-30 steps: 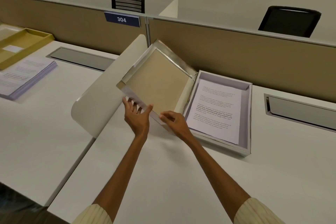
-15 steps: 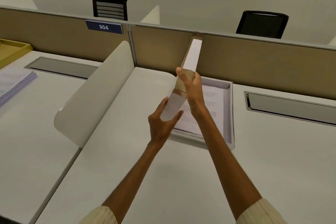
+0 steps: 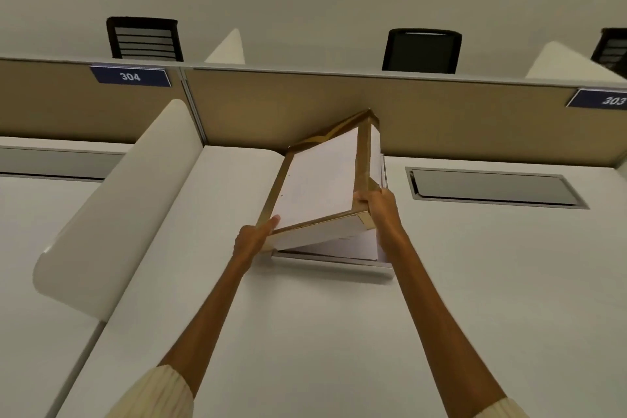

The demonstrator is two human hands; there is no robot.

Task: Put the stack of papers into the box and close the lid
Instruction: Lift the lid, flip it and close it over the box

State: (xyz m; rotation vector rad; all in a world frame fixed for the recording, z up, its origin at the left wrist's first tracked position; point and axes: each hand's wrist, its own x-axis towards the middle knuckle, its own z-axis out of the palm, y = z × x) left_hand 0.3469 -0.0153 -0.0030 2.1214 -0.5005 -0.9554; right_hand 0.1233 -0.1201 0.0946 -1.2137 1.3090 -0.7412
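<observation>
The lid (image 3: 319, 180) has swung over the box (image 3: 334, 261), apparently tilted; left hand (image 3: 252, 239) and right hand (image 3: 381, 207) pinch its near corners.

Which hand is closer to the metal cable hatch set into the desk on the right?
Right. The right hand grips the lid's near right corner, beside the cable hatch; the left hand holds the lid's opposite corner.

A: What sits along the back?
B: A tan fabric partition (image 3: 271, 105) bearing two blue number plates, 304 (image 3: 130, 77) and 303 (image 3: 607, 99). Black office chairs (image 3: 144, 39) show above it.

A: And on the white desk (image 3: 305, 332)?
B: A curved cream divider panel (image 3: 115, 214) on the left, a grey rectangular cable hatch (image 3: 492, 187) on the right.
</observation>
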